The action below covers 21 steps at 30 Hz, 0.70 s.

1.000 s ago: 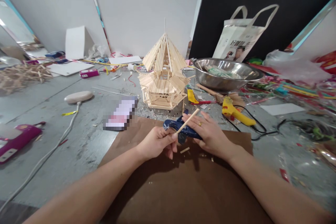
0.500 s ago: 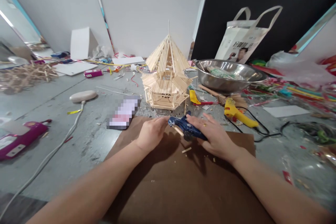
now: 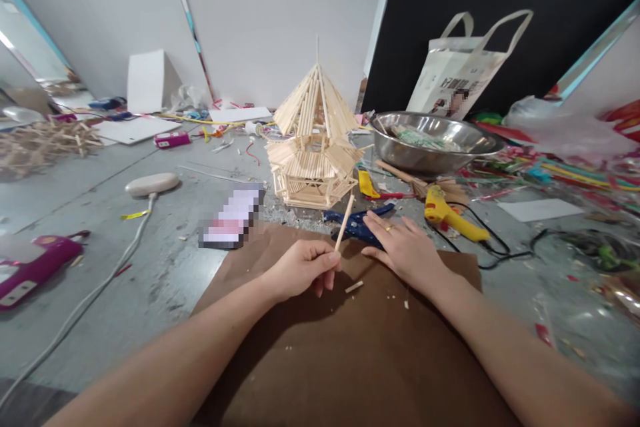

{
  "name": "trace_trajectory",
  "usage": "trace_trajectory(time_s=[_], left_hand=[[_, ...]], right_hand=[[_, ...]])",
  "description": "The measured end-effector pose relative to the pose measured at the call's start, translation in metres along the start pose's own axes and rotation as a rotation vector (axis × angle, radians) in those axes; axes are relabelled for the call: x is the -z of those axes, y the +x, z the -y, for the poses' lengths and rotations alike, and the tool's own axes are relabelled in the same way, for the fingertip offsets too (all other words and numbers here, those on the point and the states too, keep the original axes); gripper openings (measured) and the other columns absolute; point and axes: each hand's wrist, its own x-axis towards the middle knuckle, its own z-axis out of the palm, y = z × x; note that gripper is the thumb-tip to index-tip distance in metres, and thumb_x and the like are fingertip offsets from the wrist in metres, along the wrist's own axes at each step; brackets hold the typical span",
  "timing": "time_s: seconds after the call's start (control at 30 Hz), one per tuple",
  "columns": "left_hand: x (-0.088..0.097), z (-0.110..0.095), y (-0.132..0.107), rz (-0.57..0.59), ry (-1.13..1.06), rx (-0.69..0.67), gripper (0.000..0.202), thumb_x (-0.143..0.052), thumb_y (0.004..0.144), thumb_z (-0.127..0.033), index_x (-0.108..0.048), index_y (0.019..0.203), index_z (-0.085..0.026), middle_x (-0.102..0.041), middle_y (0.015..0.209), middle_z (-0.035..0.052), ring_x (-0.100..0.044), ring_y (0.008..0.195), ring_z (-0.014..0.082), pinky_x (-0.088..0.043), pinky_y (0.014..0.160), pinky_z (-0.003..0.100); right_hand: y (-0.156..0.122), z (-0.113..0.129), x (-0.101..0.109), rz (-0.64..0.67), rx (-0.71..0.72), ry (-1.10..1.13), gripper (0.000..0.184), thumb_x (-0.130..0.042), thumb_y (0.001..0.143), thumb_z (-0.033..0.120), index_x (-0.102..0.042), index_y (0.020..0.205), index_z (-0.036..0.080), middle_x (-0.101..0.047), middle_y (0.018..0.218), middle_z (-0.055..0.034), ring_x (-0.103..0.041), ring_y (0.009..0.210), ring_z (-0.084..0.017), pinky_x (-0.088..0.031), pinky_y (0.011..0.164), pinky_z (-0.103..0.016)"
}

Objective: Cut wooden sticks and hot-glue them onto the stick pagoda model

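Note:
Between the thumb and fingers of my left hand (image 3: 309, 268) is a thin wooden stick (image 3: 345, 221), tilted up and away toward the model. My right hand (image 3: 407, 253) has its fingers stretched out, with the fingertips at the edge of a dark blue plier-like hand tool (image 3: 361, 224); whether they touch it I cannot tell. That tool lies at the far edge of a brown sheet (image 3: 320, 360). Just beyond it stands a pavilion model (image 3: 316, 163) of wooden sticks with a pointed roof. A short cut piece of stick (image 3: 354, 287) rests on the sheet between my hands.
A phone (image 3: 234, 217) lies left of the model. Rightward are a yellow glue gun (image 3: 455, 217) with a black cord and a steel bowl (image 3: 435, 153). A white cable (image 3: 107, 287) and a purple device (image 3: 43, 270) are at the left. A tote bag (image 3: 457, 73) stands behind.
My right hand has let go of the blue tool, which now lies flat. My left hand has come nearer and lifted the wooden stick up.

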Motion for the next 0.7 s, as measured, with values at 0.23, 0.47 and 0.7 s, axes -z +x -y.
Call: trace_trajectory(time_s=[0.23,0.47,0.7], left_hand=[[-0.004,-0.001,0.0,0.035,0.046,0.007,0.031,-0.04,0.078,-0.041,-0.044,0.063,-0.014,-0.046,0.048,-0.0047,-0.04,0.035,0.0038,-0.03,0.036,0.016],[-0.013,0.005,0.003,-0.056,0.523,-0.169,0.033,-0.04,0.08,-0.036,-0.055,0.062,-0.013,-0.057,0.055,-0.0001,-0.049,0.045,0.0059,-0.036,0.045,0.016],[-0.016,0.001,-0.007,-0.373,1.14,-0.76,0.02,-0.042,0.08,-0.023,-0.061,0.079,-0.016,-0.063,0.068,0.0023,-0.054,0.062,0.0101,-0.041,0.06,0.021]], right_hand=[[-0.001,0.014,0.026,-0.241,-0.071,0.289,0.026,-0.039,0.082,0.029,-0.057,0.096,0.014,-0.063,0.093,-0.0093,-0.055,0.089,-0.019,-0.042,0.078,-0.034],[-0.003,0.048,0.031,-0.051,0.024,0.789,0.021,-0.042,0.082,0.027,-0.061,0.083,0.019,-0.062,0.091,-0.0034,-0.054,0.09,-0.013,-0.042,0.08,-0.024],[-0.001,0.033,0.023,0.075,-0.065,0.427,0.027,-0.031,0.086,0.026,-0.056,0.086,0.017,-0.063,0.078,-0.0055,-0.058,0.073,-0.016,-0.041,0.063,-0.026]])
